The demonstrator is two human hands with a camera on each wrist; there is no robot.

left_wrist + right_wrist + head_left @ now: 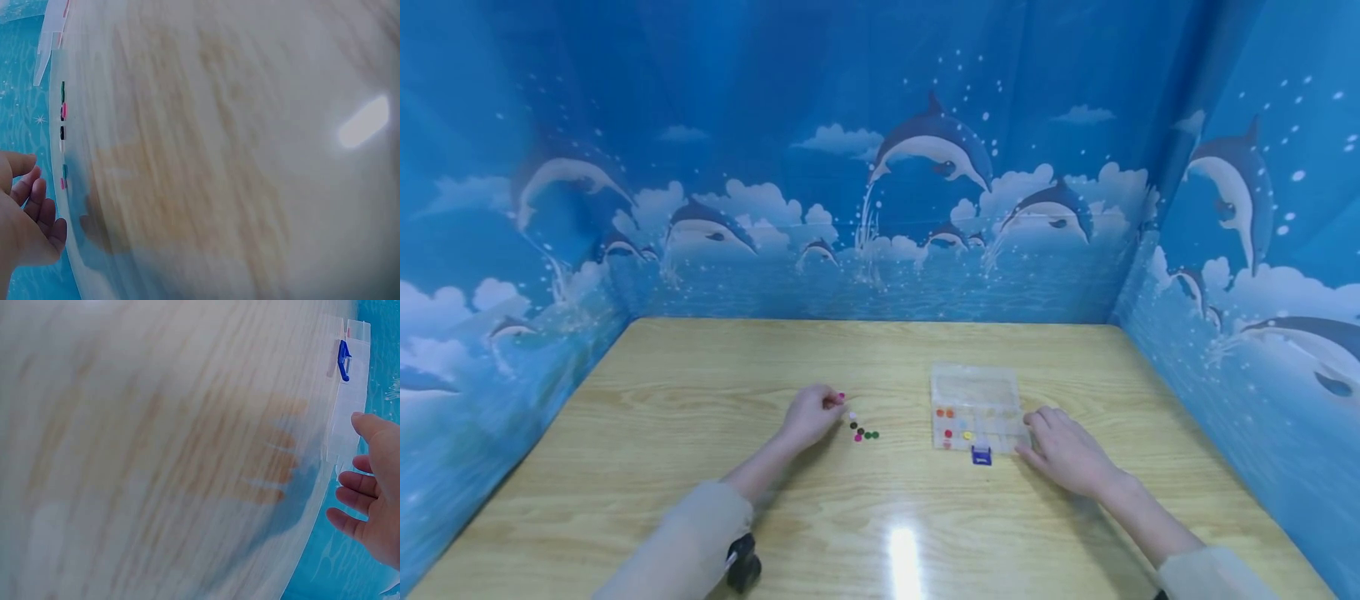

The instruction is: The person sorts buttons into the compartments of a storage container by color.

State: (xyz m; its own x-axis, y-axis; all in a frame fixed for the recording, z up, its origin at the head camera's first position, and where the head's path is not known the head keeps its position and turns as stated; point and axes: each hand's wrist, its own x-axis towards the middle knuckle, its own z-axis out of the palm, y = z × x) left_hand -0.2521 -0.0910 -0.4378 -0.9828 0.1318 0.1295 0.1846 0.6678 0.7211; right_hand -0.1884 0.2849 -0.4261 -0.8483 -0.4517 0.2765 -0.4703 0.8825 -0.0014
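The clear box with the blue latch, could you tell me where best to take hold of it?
Grip the clear box across its two short side walls, coming from above. It lies flat and shallow on the table, lid open behind, beads in its compartments, so keep it level. The right hand is already at its right edge; avoid the blue latch.

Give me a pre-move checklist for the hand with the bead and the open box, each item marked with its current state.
1. Left hand pinches a pink bead at the fingertips: ok.
2. Clear box lies open, lid flat behind it: ok.
3. Right hand rests at the box's right edge, steadying it: ok.
4. Loose beads lie between the left hand and the box, apart from both: ok.
5. Which compartment is free for the pink bead: cannot tell, the dividers are too small to read.
6. Blue latch sits at the box's near edge, out of the way: ok.
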